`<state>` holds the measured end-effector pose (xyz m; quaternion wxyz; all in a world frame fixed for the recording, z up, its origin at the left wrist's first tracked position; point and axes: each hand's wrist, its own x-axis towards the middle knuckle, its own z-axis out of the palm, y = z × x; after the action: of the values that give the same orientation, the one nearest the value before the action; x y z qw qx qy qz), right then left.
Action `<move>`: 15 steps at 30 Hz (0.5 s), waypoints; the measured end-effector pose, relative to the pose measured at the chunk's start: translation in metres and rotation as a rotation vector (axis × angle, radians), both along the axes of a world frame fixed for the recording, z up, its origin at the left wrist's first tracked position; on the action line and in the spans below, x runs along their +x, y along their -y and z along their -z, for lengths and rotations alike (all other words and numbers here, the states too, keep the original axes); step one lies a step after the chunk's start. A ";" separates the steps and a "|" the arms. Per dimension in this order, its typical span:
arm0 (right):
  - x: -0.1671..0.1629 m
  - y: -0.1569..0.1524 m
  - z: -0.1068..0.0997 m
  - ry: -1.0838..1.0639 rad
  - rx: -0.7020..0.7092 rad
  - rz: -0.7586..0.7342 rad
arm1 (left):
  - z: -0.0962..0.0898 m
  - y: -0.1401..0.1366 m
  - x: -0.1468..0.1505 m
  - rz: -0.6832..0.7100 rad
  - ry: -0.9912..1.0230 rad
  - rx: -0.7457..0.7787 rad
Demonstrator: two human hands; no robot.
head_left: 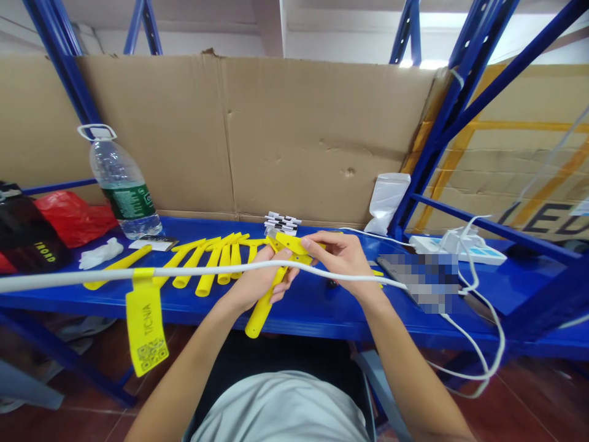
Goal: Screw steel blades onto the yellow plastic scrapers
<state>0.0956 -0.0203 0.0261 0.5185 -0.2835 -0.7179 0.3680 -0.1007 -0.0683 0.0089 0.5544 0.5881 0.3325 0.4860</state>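
Observation:
My left hand (257,279) is closed around a yellow tube-handled piece (261,313), whose hollow-looking tube slants down toward me. At its upper end is a flatter yellow head with small holes, and my right hand (343,255) pinches that head between thumb and fingers. A small greyish part shows near the head's left side, too little to name. Just left of my hands lies a row of similar yellow pieces (207,276), tubes toward me. A white cable (221,269) with a yellow tag (146,325) crosses in front of both hands and hides part of them.
Behind the blue shelf (304,313) stands a cardboard sheet (294,135). A large water bottle (124,190), a red bag (73,215) and a black container (27,230) are left. A phone (405,279) and a white power strip (483,250) lie right. Small black-and-white pieces (281,223) are stacked behind.

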 end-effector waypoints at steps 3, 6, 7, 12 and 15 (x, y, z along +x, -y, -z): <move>-0.001 -0.002 0.002 0.031 0.029 0.029 | -0.001 0.001 0.002 0.013 0.051 -0.013; -0.002 -0.002 0.001 0.057 0.079 0.058 | -0.003 0.003 0.004 0.029 0.068 -0.005; -0.001 -0.002 0.001 0.064 0.092 0.064 | -0.004 0.003 0.004 0.030 0.064 0.001; 0.000 -0.001 0.001 0.075 0.131 0.087 | -0.010 0.007 0.007 0.030 0.003 0.028; 0.001 -0.001 0.000 0.087 0.143 0.077 | -0.012 0.009 0.007 0.024 -0.044 0.057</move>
<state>0.0963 -0.0193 0.0258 0.5193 -0.2889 -0.7529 0.2830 -0.0934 -0.0768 0.0208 0.5359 0.6183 0.3234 0.4753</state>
